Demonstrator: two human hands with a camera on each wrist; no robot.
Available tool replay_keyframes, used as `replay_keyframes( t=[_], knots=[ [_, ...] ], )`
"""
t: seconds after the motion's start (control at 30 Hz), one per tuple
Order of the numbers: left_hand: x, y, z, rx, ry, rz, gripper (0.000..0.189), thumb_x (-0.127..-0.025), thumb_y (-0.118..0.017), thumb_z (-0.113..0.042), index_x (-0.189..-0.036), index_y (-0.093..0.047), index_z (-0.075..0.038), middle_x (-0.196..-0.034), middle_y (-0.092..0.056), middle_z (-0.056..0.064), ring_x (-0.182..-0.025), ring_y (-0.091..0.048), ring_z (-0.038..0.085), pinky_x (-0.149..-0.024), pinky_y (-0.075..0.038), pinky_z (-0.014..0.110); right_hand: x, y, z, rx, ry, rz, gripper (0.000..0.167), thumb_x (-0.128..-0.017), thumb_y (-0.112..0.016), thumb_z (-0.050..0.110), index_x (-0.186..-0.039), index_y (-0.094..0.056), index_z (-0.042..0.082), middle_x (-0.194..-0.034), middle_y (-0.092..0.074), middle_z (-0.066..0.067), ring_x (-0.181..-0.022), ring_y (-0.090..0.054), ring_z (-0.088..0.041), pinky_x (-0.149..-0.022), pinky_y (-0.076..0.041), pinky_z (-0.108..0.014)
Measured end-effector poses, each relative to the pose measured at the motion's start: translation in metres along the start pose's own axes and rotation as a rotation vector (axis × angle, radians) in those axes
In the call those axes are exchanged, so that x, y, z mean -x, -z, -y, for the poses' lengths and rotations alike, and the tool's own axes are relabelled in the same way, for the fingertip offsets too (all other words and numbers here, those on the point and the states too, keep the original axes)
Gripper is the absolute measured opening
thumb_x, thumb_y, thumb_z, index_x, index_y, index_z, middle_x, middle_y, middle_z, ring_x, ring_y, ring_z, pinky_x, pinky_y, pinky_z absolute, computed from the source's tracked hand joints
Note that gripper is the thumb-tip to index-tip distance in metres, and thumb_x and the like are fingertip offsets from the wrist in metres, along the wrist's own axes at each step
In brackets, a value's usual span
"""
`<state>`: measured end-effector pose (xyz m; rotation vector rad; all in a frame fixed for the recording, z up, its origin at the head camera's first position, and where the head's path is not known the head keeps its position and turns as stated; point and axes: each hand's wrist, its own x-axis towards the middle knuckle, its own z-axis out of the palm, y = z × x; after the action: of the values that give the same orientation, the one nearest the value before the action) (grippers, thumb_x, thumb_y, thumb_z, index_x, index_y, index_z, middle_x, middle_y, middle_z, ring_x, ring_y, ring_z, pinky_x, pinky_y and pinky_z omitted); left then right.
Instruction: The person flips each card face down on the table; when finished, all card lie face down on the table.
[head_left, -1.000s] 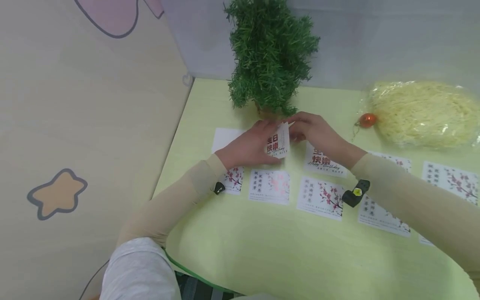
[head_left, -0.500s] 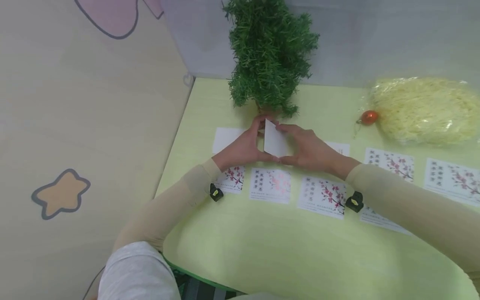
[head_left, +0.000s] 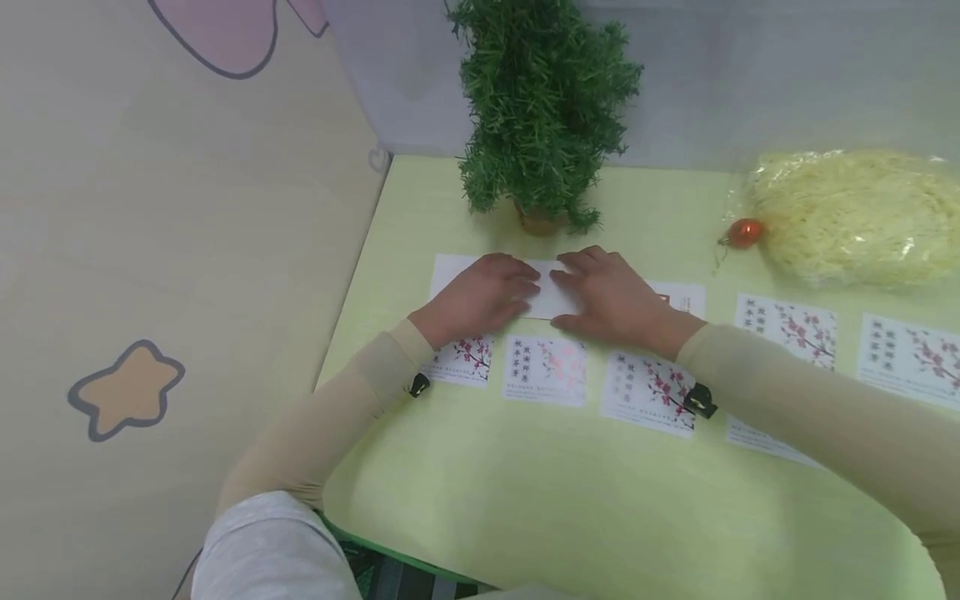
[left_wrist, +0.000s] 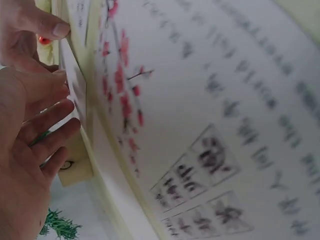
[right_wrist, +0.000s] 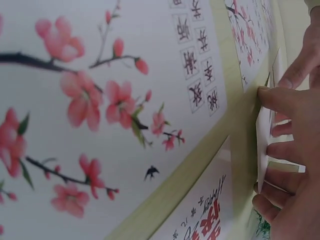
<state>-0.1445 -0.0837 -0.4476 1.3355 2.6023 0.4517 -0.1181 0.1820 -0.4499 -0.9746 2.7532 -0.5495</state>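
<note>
A white card [head_left: 543, 290] lies blank side up between my two hands in the head view, at the middle of the back row of cards. My left hand [head_left: 480, 298] is over its left part, fingers loosely extended with the fingertips at the card. From the other side my right hand [head_left: 618, 298] spans the card, the thumb at its near edge and the fingers toward the far one. In the right wrist view the right thumb [right_wrist: 280, 99] and fingertips meet the card's edge [right_wrist: 262, 145]. Another blank white card [head_left: 452, 273] is partly under the left hand.
A small artificial green tree [head_left: 543, 117] in a brown pot [head_left: 538, 222] stands behind the hands. Several blossom-printed cards, such as one card [head_left: 543, 371], lie in front. At right are a red ornament [head_left: 745, 233] and a clear bag of yellow shreds [head_left: 862, 221].
The card was raised with its red birthday lettering facing me, then turned over between both hands. Now it lies low, blank side up, and the hands have spread apart over it.
</note>
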Motion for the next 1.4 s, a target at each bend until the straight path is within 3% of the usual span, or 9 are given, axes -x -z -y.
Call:
replay_keyframes(
  t=[0.2,0.37,0.47,0.6,0.73,0.9,1.07,1.27,1.4],
  knots=[
    [-0.005,-0.01,-0.002,-0.105,-0.023,0.003,0.035,-0.111,-0.065,-0.023,-0.141,-0.075,-0.007,-0.15,-0.069,0.011,-0.147,-0.059,0.029,-0.132,-0.033,0.045,0.009,0.002,-0.004,0.051,0.008,-0.013,0.075,-0.099,-0.08,0.048,-0.153,-0.062,0.001,-0.166,-0.05,-0.024,-0.152,-0.042,-0.045,-0.118,-0.042,-0.065],
    [-0.006,-0.009,-0.004,-0.108,-0.016,-0.014,0.035,-0.11,-0.068,-0.023,-0.14,-0.075,-0.006,-0.151,-0.069,0.011,-0.149,-0.056,0.03,-0.131,-0.033,0.046,0.015,0.014,-0.009,0.018,-0.034,-0.005,0.08,-0.098,-0.081,0.048,-0.158,-0.057,0.002,-0.166,-0.051,-0.02,-0.155,-0.041,-0.043,-0.12,-0.037,-0.065],
    [-0.011,-0.007,-0.014,-0.087,-0.021,-0.049,0.037,-0.109,-0.069,-0.025,-0.141,-0.073,-0.006,-0.153,-0.066,0.011,-0.152,-0.053,0.031,-0.132,-0.032,0.047,0.032,0.03,-0.02,-0.001,-0.074,0.005,0.08,-0.096,-0.084,0.043,-0.158,-0.056,0.001,-0.163,-0.054,-0.019,-0.153,-0.044,-0.043,-0.122,-0.034,-0.065],
    [-0.033,0.002,-0.044,-0.054,-0.062,-0.043,0.05,-0.108,-0.071,-0.035,-0.149,-0.065,-0.006,-0.158,-0.061,0.012,-0.154,-0.049,0.031,-0.133,-0.031,0.046,0.07,0.051,-0.039,0.0,-0.145,0.055,0.089,-0.089,-0.091,0.039,-0.159,-0.053,-0.002,-0.162,-0.053,-0.024,-0.153,-0.044,-0.048,-0.126,-0.03,-0.068],
    [-0.069,0.003,-0.071,-0.072,-0.097,0.043,0.065,-0.105,-0.075,-0.044,-0.156,-0.056,-0.007,-0.161,-0.056,0.011,-0.155,-0.047,0.029,-0.133,-0.031,0.043,0.099,0.056,-0.053,0.014,-0.215,0.107,0.102,-0.081,-0.098,0.042,-0.159,-0.051,-0.004,-0.161,-0.052,-0.027,-0.153,-0.043,-0.051,-0.129,-0.027,-0.069],
    [-0.108,-0.008,-0.089,-0.096,-0.099,0.159,0.072,-0.102,-0.078,-0.047,-0.158,-0.052,-0.008,-0.159,-0.056,0.009,-0.151,-0.048,0.027,-0.131,-0.032,0.041,0.119,0.055,-0.064,0.024,-0.255,0.109,0.104,-0.074,-0.103,0.044,-0.154,-0.055,-0.004,-0.154,-0.055,-0.028,-0.146,-0.048,-0.049,-0.125,-0.033,-0.067],
    [-0.121,-0.013,-0.091,-0.097,-0.081,0.238,0.075,-0.099,-0.081,-0.051,-0.156,-0.054,-0.011,-0.153,-0.06,0.007,-0.143,-0.051,0.024,-0.127,-0.036,0.04,0.118,0.052,-0.068,0.016,-0.236,0.073,0.096,-0.071,-0.104,0.041,-0.145,-0.063,-0.005,-0.142,-0.06,-0.023,-0.134,-0.053,-0.044,-0.118,-0.039,-0.063],
    [-0.123,-0.018,-0.089,-0.063,-0.086,0.2,0.072,-0.096,-0.085,-0.049,-0.151,-0.058,-0.013,-0.145,-0.063,0.005,-0.137,-0.054,0.023,-0.121,-0.041,0.04,0.109,0.052,-0.068,0.032,-0.287,0.091,0.098,-0.067,-0.106,0.044,-0.141,-0.061,-0.002,-0.136,-0.058,-0.021,-0.131,-0.05,-0.043,-0.106,-0.042,-0.062],
    [-0.123,-0.019,-0.09,-0.08,-0.085,0.203,0.08,-0.098,-0.083,-0.049,-0.159,-0.051,-0.009,-0.148,-0.065,0.007,-0.138,-0.055,0.024,-0.121,-0.043,0.038,0.106,0.052,-0.069,0.016,-0.336,0.116,0.096,-0.069,-0.105,0.043,-0.141,-0.058,0.001,-0.137,-0.062,-0.021,-0.129,-0.052,-0.042,-0.103,-0.041,-0.061]
  ],
)
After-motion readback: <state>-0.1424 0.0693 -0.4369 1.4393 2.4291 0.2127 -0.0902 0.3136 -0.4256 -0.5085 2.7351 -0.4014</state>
